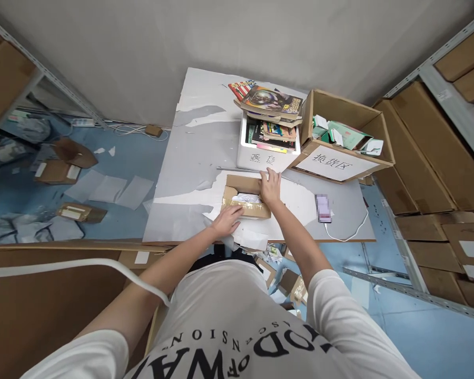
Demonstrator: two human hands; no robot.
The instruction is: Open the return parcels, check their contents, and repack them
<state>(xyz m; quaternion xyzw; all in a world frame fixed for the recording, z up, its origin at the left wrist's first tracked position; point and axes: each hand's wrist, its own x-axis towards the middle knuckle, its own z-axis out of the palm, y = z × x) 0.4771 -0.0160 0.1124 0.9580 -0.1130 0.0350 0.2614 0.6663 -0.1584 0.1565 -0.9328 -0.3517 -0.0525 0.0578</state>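
Note:
A small open cardboard box with brown tape along its front sits near the front edge of the table. Inside it lies crumpled white paper or wrapping; whatever may be under it is hidden. My left hand holds the box's front left edge, fingers over the tape and thumb lower down. At the right end, my right hand grips the side wall, fingertips reaching toward the back corner. Torn white paper lies under and in front of the box.
Behind the box stands a white bin heaped with magazines. Beside it is a larger labelled carton with green and white packages. A phone on a white cable lies to the right. Shelves of cartons flank the table; boxes litter the floor.

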